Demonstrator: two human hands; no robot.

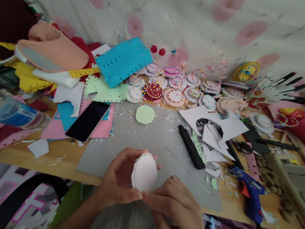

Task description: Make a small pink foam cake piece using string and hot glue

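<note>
A white foam disc (144, 172) is held upright over the near edge of the grey cutting mat (129, 134). My left hand (119, 179) wraps round the disc's left rim with thumb and fingers. My right hand (178, 207) pinches the disc's lower right edge with its fingertips. A pale green foam circle (145, 114) lies flat farther back on the mat.
A black phone (87, 121) lies left of the mat, a black knife (191, 147) right of it, and a blue glue gun (251, 190) at the near right. Several decorated foam discs (175, 91) line the back. Foam sheets (122, 59) and a water bottle (9, 111) crowd the left.
</note>
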